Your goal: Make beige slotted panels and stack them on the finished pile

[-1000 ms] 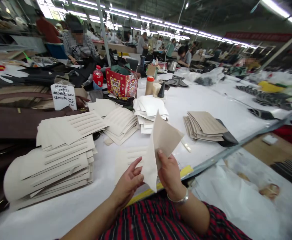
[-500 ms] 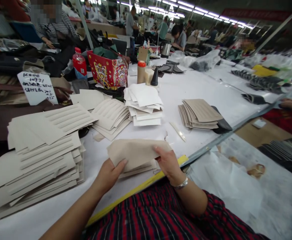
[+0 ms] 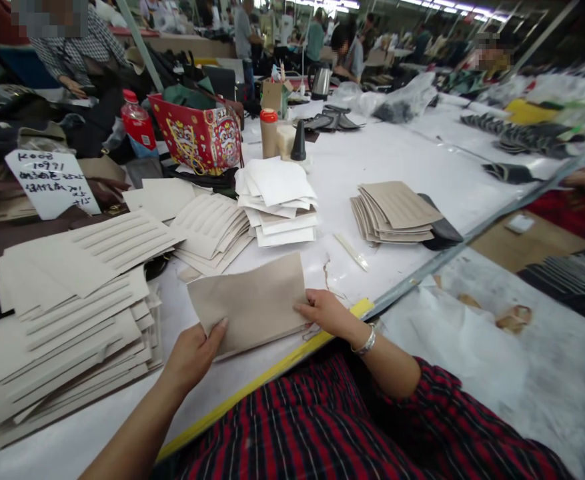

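Head camera view: A handwritten card [image 3: 55, 183] at the left of a crowded tabletop [image 3: 387, 157] reads "K008" and "10991," with "+15" at its foot; the lines between are hard to make out. Print on the red-capped bottle [image 3: 141, 130] and the ornate red box [image 3: 182, 137] is too small to read. In the foreground, a person in a red-and-black patterned garment [image 3: 302, 427] holds a tan sheet [image 3: 257, 300] by both ends, just beyond the yellow strip [image 3: 252, 391]. The left grip [image 3: 192, 353] clasps its lower left corner, thumb laid on top, forearm reaching in from lower left. The right grip [image 3: 329, 311] pinches the right edge, elbow bent, a silver-colored bracelet [image 3: 367, 340] at the wrist. Pale sheets [image 3: 82, 313] lie stacked to the left; a tan stack [image 3: 397, 205] sits farther back, to the right.
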The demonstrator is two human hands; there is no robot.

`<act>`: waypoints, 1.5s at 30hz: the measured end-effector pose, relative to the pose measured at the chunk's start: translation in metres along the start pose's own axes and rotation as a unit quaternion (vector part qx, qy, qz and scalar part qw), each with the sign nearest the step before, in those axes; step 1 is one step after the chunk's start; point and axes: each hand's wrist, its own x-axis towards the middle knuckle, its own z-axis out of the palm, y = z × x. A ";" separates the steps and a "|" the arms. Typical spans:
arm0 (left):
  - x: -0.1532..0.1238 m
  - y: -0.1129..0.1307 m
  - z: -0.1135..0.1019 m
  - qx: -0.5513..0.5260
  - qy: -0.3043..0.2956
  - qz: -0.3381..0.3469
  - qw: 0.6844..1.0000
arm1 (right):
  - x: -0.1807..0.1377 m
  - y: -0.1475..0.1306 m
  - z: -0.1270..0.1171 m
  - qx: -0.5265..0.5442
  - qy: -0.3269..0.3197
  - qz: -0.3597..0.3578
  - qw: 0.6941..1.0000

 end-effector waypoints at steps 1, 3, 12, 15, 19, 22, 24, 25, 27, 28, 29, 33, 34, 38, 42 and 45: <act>0.002 -0.002 0.004 -0.004 0.003 -0.013 1.000 | 0.003 0.003 0.001 -0.014 -0.018 0.009 1.000; 0.002 -0.006 0.009 -0.017 0.010 -0.024 1.000 | 0.006 0.008 0.000 -0.057 -0.044 0.016 0.997; 0.014 -0.025 0.020 0.030 0.029 -0.004 0.999 | 0.015 0.010 -0.015 -0.157 -0.142 0.033 0.977; 0.018 -0.028 0.021 0.031 0.022 -0.009 0.999 | 0.019 0.005 -0.017 -0.241 -0.128 0.014 0.962; 0.020 -0.028 0.022 0.046 0.022 -0.013 0.999 | 0.022 0.005 -0.018 -0.313 -0.130 -0.010 0.941; 0.020 -0.028 0.022 0.065 0.031 -0.010 0.997 | 0.024 0.009 -0.019 -0.329 -0.145 -0.012 0.933; 0.021 -0.028 0.023 0.069 0.033 -0.009 0.997 | 0.026 0.011 -0.019 -0.334 -0.149 -0.014 0.931; 0.021 -0.028 0.023 0.067 0.032 -0.009 0.997 | 0.026 0.012 -0.019 -0.335 -0.151 -0.015 0.930; 0.021 -0.028 0.023 0.063 0.031 -0.008 0.997 | 0.027 0.012 -0.019 -0.337 -0.151 -0.016 0.929; 0.021 -0.028 0.023 0.062 0.031 -0.007 0.998 | 0.027 0.012 -0.019 -0.338 -0.151 -0.016 0.929; 0.021 -0.027 0.023 0.062 0.030 -0.007 0.998 | 0.027 0.012 -0.019 -0.339 -0.152 -0.016 0.928; 0.020 -0.026 0.024 0.064 0.028 -0.010 0.997 | 0.026 0.012 -0.019 -0.342 -0.154 -0.015 0.927; 0.020 -0.025 0.024 0.065 0.027 -0.010 0.997 | 0.026 0.013 -0.019 -0.341 -0.153 -0.016 0.927; 0.020 -0.023 0.025 0.075 0.024 -0.007 0.997 | 0.026 0.011 -0.018 -0.333 -0.141 -0.022 0.932; 0.020 -0.018 0.023 0.076 0.020 -0.010 0.997 | 0.025 0.006 -0.017 -0.338 -0.133 -0.010 0.932; 0.018 -0.014 0.014 0.114 0.012 0.000 0.993 | 0.023 0.005 -0.014 -0.339 -0.125 -0.004 0.933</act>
